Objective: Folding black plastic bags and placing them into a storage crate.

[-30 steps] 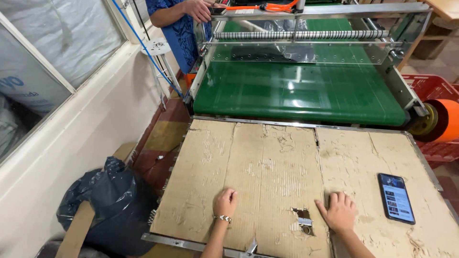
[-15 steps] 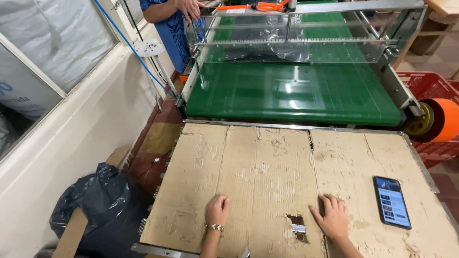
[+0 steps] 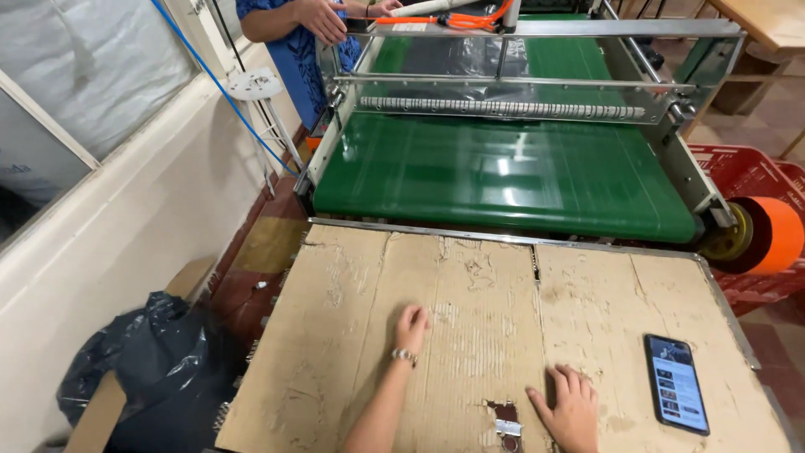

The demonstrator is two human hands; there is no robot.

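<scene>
Resting released on the worn cardboard sheet point(image 3: 352, 335), left hand point(image 3: 412, 322) and right hand point(image 3: 573, 411) lie clear of its edges.

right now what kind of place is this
Likely a small workshop or packaging plant: a green conveyor belt under a metal machine frame, a worn cardboard-covered table, and an orange roll.

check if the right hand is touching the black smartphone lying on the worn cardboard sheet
Apart. The head view shows the right hand flat on the worn cardboard sheet, with bare cardboard between it and the black smartphone.
</scene>
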